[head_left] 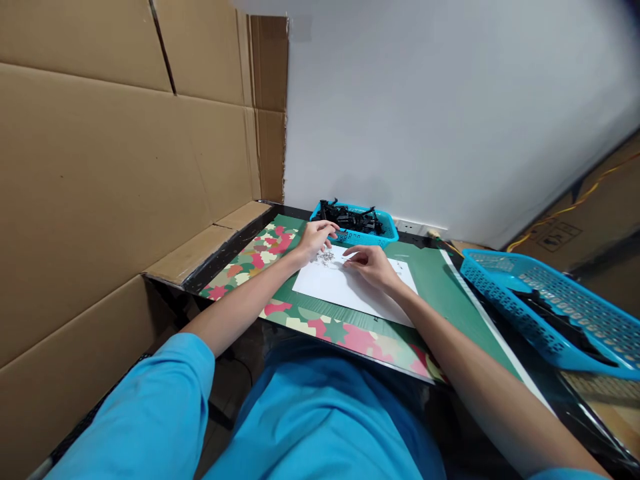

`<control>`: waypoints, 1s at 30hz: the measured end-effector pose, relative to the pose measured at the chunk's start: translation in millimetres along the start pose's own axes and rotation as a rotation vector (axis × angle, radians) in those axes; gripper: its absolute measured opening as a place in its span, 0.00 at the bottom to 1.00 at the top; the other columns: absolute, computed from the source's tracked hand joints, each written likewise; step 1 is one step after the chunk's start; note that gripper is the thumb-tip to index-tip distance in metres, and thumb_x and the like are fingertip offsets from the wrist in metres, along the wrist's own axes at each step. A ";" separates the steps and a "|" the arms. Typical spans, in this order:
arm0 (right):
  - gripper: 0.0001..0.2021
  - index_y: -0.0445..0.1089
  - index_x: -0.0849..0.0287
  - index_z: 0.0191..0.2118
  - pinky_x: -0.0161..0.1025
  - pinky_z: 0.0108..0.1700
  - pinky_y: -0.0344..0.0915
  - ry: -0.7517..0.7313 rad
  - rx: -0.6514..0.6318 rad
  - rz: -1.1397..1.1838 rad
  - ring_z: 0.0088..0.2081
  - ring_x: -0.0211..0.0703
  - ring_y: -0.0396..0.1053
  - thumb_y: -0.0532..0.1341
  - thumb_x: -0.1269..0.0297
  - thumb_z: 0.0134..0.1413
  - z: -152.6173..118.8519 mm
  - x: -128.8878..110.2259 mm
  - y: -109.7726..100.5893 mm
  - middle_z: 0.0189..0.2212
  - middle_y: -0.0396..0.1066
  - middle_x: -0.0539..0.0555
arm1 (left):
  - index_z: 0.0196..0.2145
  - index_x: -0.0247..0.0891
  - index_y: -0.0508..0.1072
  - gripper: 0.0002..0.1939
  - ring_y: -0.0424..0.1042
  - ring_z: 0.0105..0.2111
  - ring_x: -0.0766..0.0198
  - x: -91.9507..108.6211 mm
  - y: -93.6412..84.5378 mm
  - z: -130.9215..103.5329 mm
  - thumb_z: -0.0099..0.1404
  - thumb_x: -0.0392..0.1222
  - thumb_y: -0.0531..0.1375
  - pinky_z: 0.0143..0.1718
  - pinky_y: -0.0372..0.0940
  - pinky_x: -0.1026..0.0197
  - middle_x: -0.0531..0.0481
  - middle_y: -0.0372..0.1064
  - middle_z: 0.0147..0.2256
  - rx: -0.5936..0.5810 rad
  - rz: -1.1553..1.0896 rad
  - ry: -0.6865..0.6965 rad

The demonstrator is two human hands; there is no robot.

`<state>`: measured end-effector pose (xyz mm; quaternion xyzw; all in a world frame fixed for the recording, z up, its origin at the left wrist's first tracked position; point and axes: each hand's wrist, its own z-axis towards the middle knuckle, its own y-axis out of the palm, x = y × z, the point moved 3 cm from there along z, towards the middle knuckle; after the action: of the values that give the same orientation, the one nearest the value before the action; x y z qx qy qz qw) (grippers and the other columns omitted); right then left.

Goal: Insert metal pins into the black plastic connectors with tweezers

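Both hands loosely open over screws on white paper; blue basket just behind

Both hands rest on a white sheet on the bench: the left hand beside a small heap of what seem to be tiny metal parts, the right hand flat nearby. Behind them stands a small blue basket of black parts, and a larger blue basket sits at the right.

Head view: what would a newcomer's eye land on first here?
Two bare hands meet over a white sheet on the green mat: the left hand by a small pile of tiny metal parts, the right hand flat beside it. Behind sits a blue basket of black parts; cardboard walls the left.
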<state>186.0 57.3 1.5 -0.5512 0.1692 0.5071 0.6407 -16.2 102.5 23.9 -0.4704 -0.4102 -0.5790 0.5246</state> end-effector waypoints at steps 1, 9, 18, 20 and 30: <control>0.14 0.82 0.58 0.43 0.44 0.38 0.72 -0.002 0.003 -0.003 0.36 0.55 0.81 0.73 0.56 0.53 -1.0 -2.8 -0.1 0.34 0.85 0.59 | 0.41 0.35 0.81 0.09 0.69 0.19 0.73 0.2 0.1 -0.1 0.68 0.36 0.60 0.18 0.56 0.69 0.49 0.76 0.34 -0.001 -0.003 -0.004; 0.13 0.86 0.56 0.31 0.45 0.36 0.68 -0.032 0.113 -0.122 0.34 0.55 0.77 0.74 0.51 0.51 -2.0 -18.9 -1.1 0.36 0.85 0.60 | 0.42 0.35 0.81 0.09 0.69 0.19 0.73 2.2 0.6 -2.9 0.69 0.36 0.61 0.18 0.56 0.68 0.48 0.77 0.34 -0.010 -0.011 -0.019; 0.16 0.87 0.61 0.37 0.40 0.31 0.63 0.199 -0.057 0.128 0.29 0.44 0.71 0.75 0.53 0.48 -6.7 8.3 1.2 0.34 0.84 0.60 | 0.42 0.34 0.81 0.09 0.69 0.19 0.73 3.5 1.2 -2.4 0.71 0.36 0.60 0.18 0.56 0.68 0.47 0.77 0.34 -0.026 0.007 -0.015; 0.16 0.87 0.61 0.38 0.39 0.31 0.64 0.196 -0.056 0.139 0.30 0.44 0.71 0.74 0.53 0.50 -6.0 9.8 0.1 0.35 0.84 0.60 | 0.43 0.34 0.81 0.09 0.69 0.19 0.73 3.1 1.0 -2.0 0.71 0.36 0.60 0.18 0.56 0.68 0.47 0.77 0.34 -0.030 0.007 -0.014; 0.13 0.87 0.58 0.38 0.41 0.32 0.62 0.092 -0.144 -0.084 0.30 0.44 0.71 0.72 0.53 0.54 -6.6 3.8 -22.2 0.34 0.83 0.56 | 0.43 0.34 0.80 0.09 0.70 0.20 0.73 1.1 0.8 -0.3 0.72 0.36 0.59 0.18 0.56 0.69 0.47 0.77 0.34 -0.057 0.004 -0.021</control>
<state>208.5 56.0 8.2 -0.6251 0.1384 0.4648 0.6115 -15.5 101.9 24.9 -0.4919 -0.3981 -0.5845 0.5079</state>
